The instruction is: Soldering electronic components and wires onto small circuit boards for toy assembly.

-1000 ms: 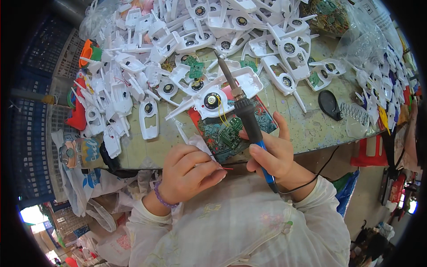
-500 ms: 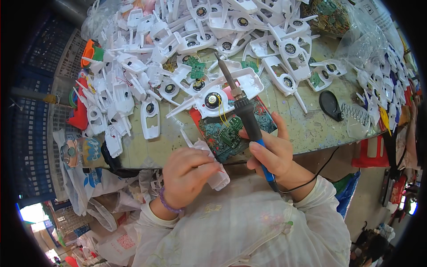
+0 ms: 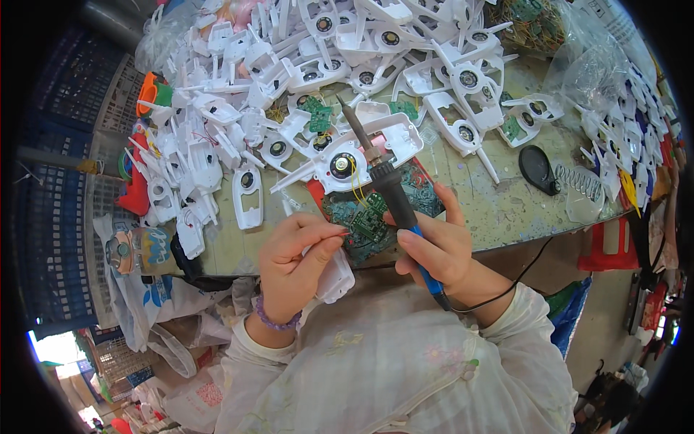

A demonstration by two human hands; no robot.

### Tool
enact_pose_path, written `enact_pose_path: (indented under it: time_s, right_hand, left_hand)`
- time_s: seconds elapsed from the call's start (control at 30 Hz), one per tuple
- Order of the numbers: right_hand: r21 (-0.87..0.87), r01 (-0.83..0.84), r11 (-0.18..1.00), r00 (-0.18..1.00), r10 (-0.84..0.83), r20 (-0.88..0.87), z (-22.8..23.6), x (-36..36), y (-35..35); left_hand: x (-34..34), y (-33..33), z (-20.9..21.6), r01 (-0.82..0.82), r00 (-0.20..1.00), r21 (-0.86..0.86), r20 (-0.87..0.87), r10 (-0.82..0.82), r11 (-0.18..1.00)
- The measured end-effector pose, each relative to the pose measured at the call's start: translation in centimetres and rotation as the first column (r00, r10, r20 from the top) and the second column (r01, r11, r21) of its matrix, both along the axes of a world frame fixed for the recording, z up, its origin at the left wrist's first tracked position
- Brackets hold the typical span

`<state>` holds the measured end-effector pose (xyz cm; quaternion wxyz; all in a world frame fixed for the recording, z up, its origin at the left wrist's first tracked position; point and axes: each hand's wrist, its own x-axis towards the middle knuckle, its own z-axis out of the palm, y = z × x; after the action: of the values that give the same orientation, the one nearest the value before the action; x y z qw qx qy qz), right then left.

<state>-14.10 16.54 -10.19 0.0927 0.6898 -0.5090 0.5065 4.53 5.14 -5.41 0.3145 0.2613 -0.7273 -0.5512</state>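
Fingers [image 3: 314, 234] of left hand [image 3: 286, 266] pinching red wire [image 3: 346, 233], right hand [image 3: 447, 254] clasping tapered soldering iron [image 3: 397, 197], smooth white plastic casing [image 3: 337, 279]

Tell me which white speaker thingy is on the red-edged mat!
The white plastic shell seen behind the blue-handled soldering iron. Only this one lies partly over the rectangular red-edged mat; the other speaker shells lie off it.

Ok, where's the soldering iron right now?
Just right of centre in the head view, the soldering iron is in the right hand, slanting over the white speaker housing.
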Motion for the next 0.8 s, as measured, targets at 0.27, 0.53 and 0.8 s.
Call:
enact_pose_path:
  time_s: [0.27, 0.53, 0.8]
  right_hand:
    - [0.007, -0.024, 1.0, 0.998, 0.023, 0.053, 0.1, -0.2, -0.1]
    - [0.0, -0.028, 1.0, 0.997, 0.028, 0.075, -0.1, -0.2, -0.2]
    - [0.015, -0.036, 0.999, 0.997, 0.035, 0.073, -0.1, -0.3, -0.1]
  left_hand:
    - [-1.3, -1.5, 1.2, 0.182, 0.981, -0.19, 0.102, -0.165, 0.965]
    - [-2.5, -2.9, 2.4, 0.391, 0.92, -0.651, 0.284, -0.269, 0.65]
    - [-2.7, -3.1, 3.1, 0.439, 0.898, -0.704, 0.346, -0.271, 0.558]
